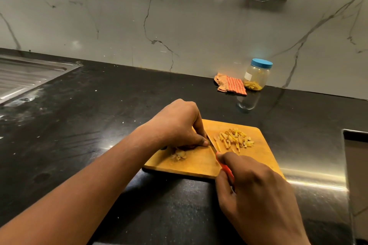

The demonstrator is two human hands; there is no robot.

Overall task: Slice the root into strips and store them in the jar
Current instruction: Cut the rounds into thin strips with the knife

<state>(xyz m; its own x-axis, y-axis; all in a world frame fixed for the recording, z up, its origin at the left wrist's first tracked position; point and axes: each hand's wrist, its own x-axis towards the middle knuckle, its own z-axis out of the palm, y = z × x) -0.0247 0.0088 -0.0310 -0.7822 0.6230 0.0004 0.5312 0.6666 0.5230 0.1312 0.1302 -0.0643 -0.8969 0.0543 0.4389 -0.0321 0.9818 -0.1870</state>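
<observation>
The black stone bench (99, 125) is running along a marbled wall, with a steel sink drainer (23, 77) sitting at its far left end. A wooden cutting board (195, 167) is lying near the bench's front edge, right of centre.

The left hand (177, 125) is resting over the board's left edge, its fingers curled down and pinching the root (209, 141), which is mostly hidden beneath them. The right hand (256, 191) is gripping the red handle of a knife (214, 149) over the board's near right corner, the blade touching the left fingertips.

A checked orange cloth (231, 84) is lying crumpled at the bench's back edge, just beside the jar (256, 75), which is standing upright with its blue lid on and a few yellow strips inside.

A pile of cut strips (236, 139) is lying toward the board's far right corner. Peel scraps (179, 156) are sitting near its left edge.
</observation>
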